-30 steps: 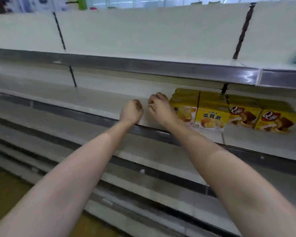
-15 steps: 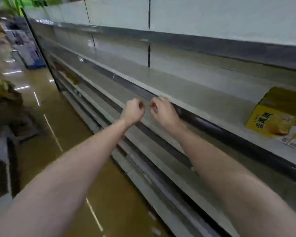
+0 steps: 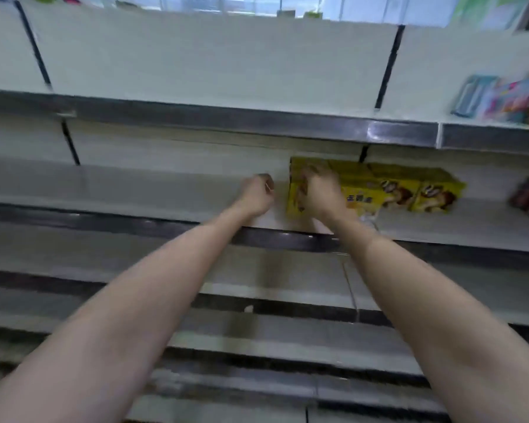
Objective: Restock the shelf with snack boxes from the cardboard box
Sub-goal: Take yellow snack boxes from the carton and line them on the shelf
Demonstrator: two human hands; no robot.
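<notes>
1. My right hand [image 3: 319, 193] is in front of the leftmost yellow snack box [image 3: 295, 190] on the shelf [image 3: 135, 184]. Fingers are curled at its front face and look to be on it, but blur means I cannot tell whether it is a real grip.
2. My left hand [image 3: 255, 193] is just beside that box on its left, fingers curled in, nothing in it, hovering over bare shelf.
3. The snack boxes [image 3: 403, 190] sit in a row on the middle shelf, touching side to side, fronts facing out. The cardboard box is not in view.
4. Step in hand, my guess: squaring up the end box so the row reads straight.
5. To do it well: press on the flat front, not a corner, so the box slides back without twisting.
6. Bring the left hand to the open left side as a stop, so the box does not skid away from the row.
7. Keep the front face level with its neighbours, near the shelf's front rail [image 3: 272, 239].
8. Risk: pushing high could tip the box backward; push low.
9. Plenty of bare shelf to the left, so restocking looks far from done.
</notes>
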